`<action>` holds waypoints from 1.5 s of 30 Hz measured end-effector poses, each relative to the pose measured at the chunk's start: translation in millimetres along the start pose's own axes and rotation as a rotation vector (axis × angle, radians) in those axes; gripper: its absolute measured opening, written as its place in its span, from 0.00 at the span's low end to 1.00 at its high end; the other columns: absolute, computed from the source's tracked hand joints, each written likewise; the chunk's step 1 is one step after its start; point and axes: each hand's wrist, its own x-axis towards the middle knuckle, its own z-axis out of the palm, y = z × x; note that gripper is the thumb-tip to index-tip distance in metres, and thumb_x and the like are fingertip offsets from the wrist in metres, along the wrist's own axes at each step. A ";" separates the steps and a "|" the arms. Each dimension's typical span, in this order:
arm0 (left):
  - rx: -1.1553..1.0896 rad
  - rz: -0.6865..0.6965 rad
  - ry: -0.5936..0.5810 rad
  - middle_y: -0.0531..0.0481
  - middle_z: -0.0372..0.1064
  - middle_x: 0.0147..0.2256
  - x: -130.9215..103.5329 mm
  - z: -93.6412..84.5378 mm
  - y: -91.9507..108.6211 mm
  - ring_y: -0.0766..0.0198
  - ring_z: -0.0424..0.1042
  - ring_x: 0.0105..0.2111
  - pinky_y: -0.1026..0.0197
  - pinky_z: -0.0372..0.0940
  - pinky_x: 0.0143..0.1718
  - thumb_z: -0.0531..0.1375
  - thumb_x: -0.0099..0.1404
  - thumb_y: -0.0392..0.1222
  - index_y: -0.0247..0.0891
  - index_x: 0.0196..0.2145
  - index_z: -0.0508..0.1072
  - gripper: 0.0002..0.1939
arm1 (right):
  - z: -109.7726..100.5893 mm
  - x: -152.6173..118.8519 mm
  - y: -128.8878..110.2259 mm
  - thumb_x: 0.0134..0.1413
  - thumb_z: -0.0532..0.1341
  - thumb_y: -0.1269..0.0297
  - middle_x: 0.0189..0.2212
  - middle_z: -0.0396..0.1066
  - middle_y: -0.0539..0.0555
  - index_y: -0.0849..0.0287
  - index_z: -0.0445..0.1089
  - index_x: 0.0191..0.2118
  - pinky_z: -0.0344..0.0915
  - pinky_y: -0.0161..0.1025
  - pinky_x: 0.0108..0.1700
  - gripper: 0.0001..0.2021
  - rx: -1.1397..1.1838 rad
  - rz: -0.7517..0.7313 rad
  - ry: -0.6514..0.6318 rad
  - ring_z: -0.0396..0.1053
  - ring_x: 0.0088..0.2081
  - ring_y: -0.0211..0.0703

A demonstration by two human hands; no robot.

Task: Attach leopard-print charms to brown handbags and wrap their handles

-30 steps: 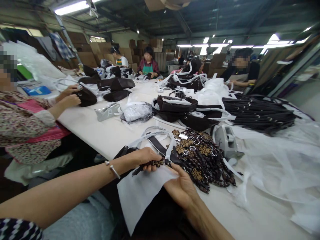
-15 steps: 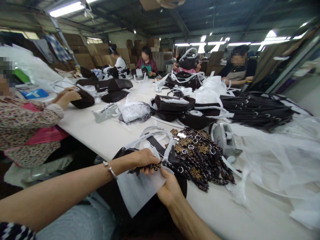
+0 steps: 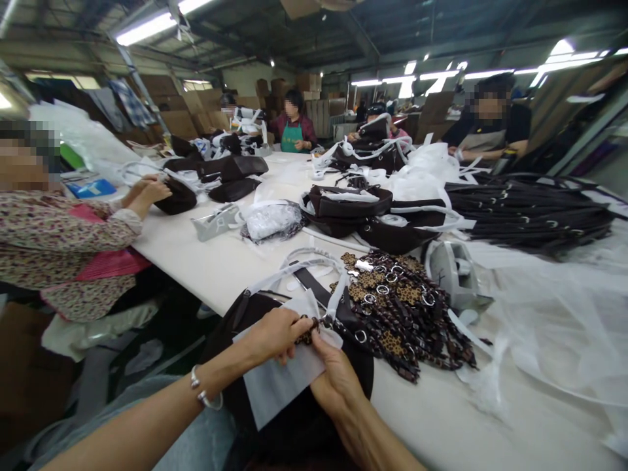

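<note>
A dark brown handbag (image 3: 223,347) rests at the table's near edge, its handle (image 3: 321,258) wrapped in white and standing up. Over its front lies a thin white sheet (image 3: 275,392). My left hand (image 3: 272,337), a silver bangle at its wrist, is closed on a brown flower-shaped charm (image 3: 307,335) beside a metal ring below the handle. Opposite it, my right hand (image 3: 336,373) pinches the sheet, thumb in front at the charm's edge; its other fingers are partly hidden behind. To the right lies a pile of similar charms (image 3: 392,297) with braided cords and rings.
A tape dispenser (image 3: 454,271) stands beyond the pile, with translucent plastic sheeting (image 3: 554,327) at right. More dark bags (image 3: 343,209), a clear plastic packet (image 3: 275,219) and black straps (image 3: 530,209) cover the table (image 3: 191,258). A co-worker (image 3: 83,242) sits at left; others work farther back.
My left hand has turned, and the charm's flower shape shows more, lying against the sheet with its cord no longer visible below my fingers. The view has shifted slightly left.
</note>
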 end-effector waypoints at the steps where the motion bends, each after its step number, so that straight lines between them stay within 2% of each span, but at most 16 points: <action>1: -0.040 -0.005 -0.016 0.50 0.69 0.17 0.1 -3.7 1.0 0.64 0.65 0.12 0.65 0.55 0.13 0.51 0.64 0.58 0.38 0.24 0.67 0.22 | 0.6 -2.7 1.5 0.38 0.74 0.60 0.28 0.76 0.56 0.59 0.74 0.31 0.70 0.50 0.44 0.14 -0.021 -0.019 -0.018 0.74 0.41 0.55; 4: -0.154 -0.023 -0.112 0.53 0.63 0.14 3.5 -15.6 3.6 0.69 0.58 0.09 0.67 0.50 0.12 0.53 0.62 0.61 0.37 0.20 0.65 0.25 | -0.2 -8.9 6.5 0.39 0.72 0.59 0.30 0.77 0.58 0.60 0.74 0.29 0.71 0.49 0.43 0.12 -0.071 -0.045 -0.005 0.74 0.41 0.56; 8: -0.262 -0.032 -0.181 0.54 0.62 0.13 13.1 -25.9 8.0 0.73 0.54 0.09 0.67 0.47 0.12 0.55 0.60 0.64 0.35 0.17 0.65 0.28 | -4.9 -10.0 11.5 0.45 0.69 0.54 0.33 0.78 0.57 0.59 0.76 0.35 0.71 0.47 0.41 0.14 -0.084 -0.112 0.101 0.75 0.39 0.53; 13: -0.252 -0.036 -0.195 0.54 0.64 0.15 16.8 -27.2 11.3 0.72 0.56 0.10 0.68 0.48 0.11 0.58 0.57 0.64 0.35 0.20 0.67 0.27 | -10.3 -7.3 9.3 0.34 0.71 0.67 0.29 0.78 0.54 0.60 0.75 0.31 0.71 0.46 0.40 0.13 -0.066 -0.102 0.230 0.75 0.32 0.51; 16: -0.222 0.006 -0.192 0.54 0.65 0.15 12.0 -25.2 10.0 0.72 0.57 0.10 0.68 0.49 0.12 0.56 0.58 0.64 0.36 0.23 0.68 0.26 | -10.0 -6.2 7.0 0.36 0.71 0.66 0.29 0.78 0.54 0.60 0.75 0.32 0.71 0.46 0.41 0.12 -0.072 -0.098 0.182 0.75 0.32 0.50; 20: -0.127 0.007 -0.168 0.53 0.66 0.15 7.8 -22.4 8.8 0.72 0.58 0.10 0.68 0.48 0.11 0.54 0.61 0.63 0.37 0.19 0.65 0.27 | -11.2 0.1 7.4 0.46 0.69 0.58 0.29 0.78 0.55 0.61 0.75 0.32 0.71 0.46 0.41 0.11 -0.043 -0.049 0.148 0.75 0.31 0.49; 27: -0.047 0.038 -0.098 0.51 0.69 0.17 3.1 -15.3 13.1 0.68 0.64 0.11 0.69 0.54 0.12 0.54 0.63 0.58 0.37 0.23 0.67 0.22 | -13.5 14.4 3.4 0.53 0.64 0.57 0.25 0.77 0.56 0.61 0.75 0.30 0.71 0.47 0.42 0.11 0.103 0.057 0.105 0.75 0.32 0.50; 30: 0.032 -0.009 -0.054 0.49 0.70 0.19 -5.0 -7.3 14.9 0.66 0.66 0.13 0.68 0.56 0.13 0.51 0.64 0.56 0.36 0.26 0.69 0.21 | -7.1 13.3 -1.3 0.54 0.64 0.57 0.30 0.78 0.56 0.60 0.76 0.32 0.71 0.49 0.45 0.10 0.176 0.062 0.094 0.76 0.38 0.52; 33: 0.226 -0.009 0.002 0.47 0.71 0.19 -13.0 4.3 14.3 0.62 0.70 0.16 0.64 0.62 0.19 0.46 0.68 0.55 0.36 0.26 0.71 0.25 | -3.0 11.6 -2.6 0.49 0.69 0.61 0.33 0.79 0.56 0.60 0.76 0.33 0.72 0.47 0.45 0.08 0.193 0.040 0.113 0.76 0.41 0.51; 36: 0.515 0.098 0.132 0.42 0.77 0.28 -25.6 14.6 9.7 0.54 0.77 0.29 0.60 0.66 0.30 0.44 0.71 0.55 0.36 0.33 0.75 0.26 | -4.0 12.2 -1.9 0.43 0.72 0.68 0.30 0.79 0.56 0.62 0.76 0.31 0.73 0.45 0.43 0.08 0.158 0.015 0.189 0.77 0.39 0.51; 38: 0.663 0.097 0.203 0.39 0.78 0.35 -41.8 18.1 2.7 0.49 0.78 0.35 0.56 0.67 0.34 0.46 0.71 0.54 0.36 0.41 0.75 0.24 | -6.1 13.5 -1.4 0.42 0.73 0.69 0.29 0.79 0.57 0.64 0.76 0.30 0.74 0.45 0.42 0.08 0.131 0.004 0.228 0.78 0.37 0.52; 40: 0.730 0.037 0.177 0.39 0.78 0.35 -64.0 17.0 -7.4 0.47 0.78 0.35 0.54 0.67 0.34 0.46 0.72 0.50 0.36 0.44 0.73 0.21 | -8.1 14.7 -0.9 0.42 0.73 0.69 0.29 0.80 0.58 0.64 0.77 0.32 0.75 0.46 0.41 0.09 0.118 0.009 0.253 0.78 0.36 0.53; 42: 0.742 -0.023 0.099 0.42 0.78 0.33 -85.1 10.4 -18.5 0.48 0.78 0.34 0.54 0.67 0.34 0.46 0.72 0.48 0.39 0.39 0.74 0.19 | -9.5 15.2 0.3 0.41 0.73 0.70 0.31 0.80 0.58 0.64 0.77 0.35 0.75 0.47 0.41 0.11 0.124 0.016 0.264 0.78 0.36 0.54; 43: 0.731 -0.040 0.098 0.44 0.78 0.32 -91.9 5.3 -23.5 0.49 0.78 0.35 0.55 0.66 0.35 0.47 0.71 0.48 0.40 0.37 0.75 0.19 | -9.9 15.2 1.1 0.41 0.73 0.71 0.32 0.80 0.58 0.64 0.77 0.36 0.75 0.47 0.42 0.12 0.127 0.018 0.266 0.78 0.36 0.54; 45: 0.666 -0.042 0.234 0.45 0.77 0.36 -92.6 -6.2 -31.1 0.52 0.77 0.38 0.56 0.66 0.38 0.49 0.71 0.49 0.41 0.37 0.74 0.17 | -10.0 14.5 2.5 0.41 0.73 0.70 0.32 0.80 0.59 0.64 0.76 0.37 0.74 0.48 0.42 0.13 0.124 0.025 0.264 0.78 0.37 0.54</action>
